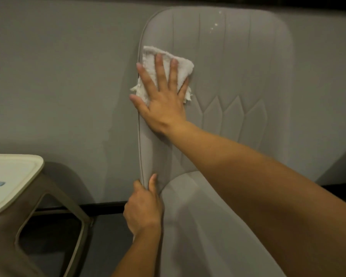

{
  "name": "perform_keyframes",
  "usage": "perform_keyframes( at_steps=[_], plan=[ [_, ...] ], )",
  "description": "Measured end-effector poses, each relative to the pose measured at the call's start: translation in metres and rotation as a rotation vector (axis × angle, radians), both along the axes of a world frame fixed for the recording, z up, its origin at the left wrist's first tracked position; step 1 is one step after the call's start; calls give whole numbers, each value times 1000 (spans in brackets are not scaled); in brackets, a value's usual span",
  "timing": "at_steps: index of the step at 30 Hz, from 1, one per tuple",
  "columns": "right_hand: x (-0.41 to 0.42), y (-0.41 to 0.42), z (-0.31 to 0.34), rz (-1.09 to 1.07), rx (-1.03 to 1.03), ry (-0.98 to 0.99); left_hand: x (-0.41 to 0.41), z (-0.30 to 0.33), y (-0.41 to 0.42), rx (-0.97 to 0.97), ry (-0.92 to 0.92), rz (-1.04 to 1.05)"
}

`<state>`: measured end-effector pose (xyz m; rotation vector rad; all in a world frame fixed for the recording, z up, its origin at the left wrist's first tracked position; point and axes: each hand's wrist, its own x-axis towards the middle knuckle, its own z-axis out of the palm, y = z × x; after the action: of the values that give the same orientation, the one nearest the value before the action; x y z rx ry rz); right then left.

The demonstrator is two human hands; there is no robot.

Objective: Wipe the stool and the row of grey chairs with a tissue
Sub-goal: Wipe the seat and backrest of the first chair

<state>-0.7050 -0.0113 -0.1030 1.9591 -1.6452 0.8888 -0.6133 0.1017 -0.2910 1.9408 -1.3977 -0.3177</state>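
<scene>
Stool: far left, pale top with a small blue scrap; wiped or not, cannot tell
Left hand: closed on the chair back's left edge near the seat, steadying it
Tissue: white, frayed, pressed flat on the upper left of the chair back
Right hand: open, fingers spread over the tissue
Grey chair: wipe in progress; specks remain near top; seat and any further chairs judged outstanding
Room: grey wall, dark floor
</scene>
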Motion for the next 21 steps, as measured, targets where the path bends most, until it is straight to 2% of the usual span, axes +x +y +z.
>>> perform_keyframes(
  at_steps=[4, 10, 13, 18, 21],
  plan=[
    [-4, -10, 7, -41, -31, 57, -1, 1, 0, 27, -14, -1],
    [-21, -41, 97, -145, -30, -8, 0, 1, 0, 52, -9, -25],
    [-30, -43, 110, -138, -9, 103, 0, 0, 0, 43, 7, -31],
    [-37, -23, 73, 62, 14, 353, 0, 2, 1, 41, 50, -26],
    [-52, -23, 73, 89, 26, 503, -1, 5, 1, 28, 59, -20]
  ],
)
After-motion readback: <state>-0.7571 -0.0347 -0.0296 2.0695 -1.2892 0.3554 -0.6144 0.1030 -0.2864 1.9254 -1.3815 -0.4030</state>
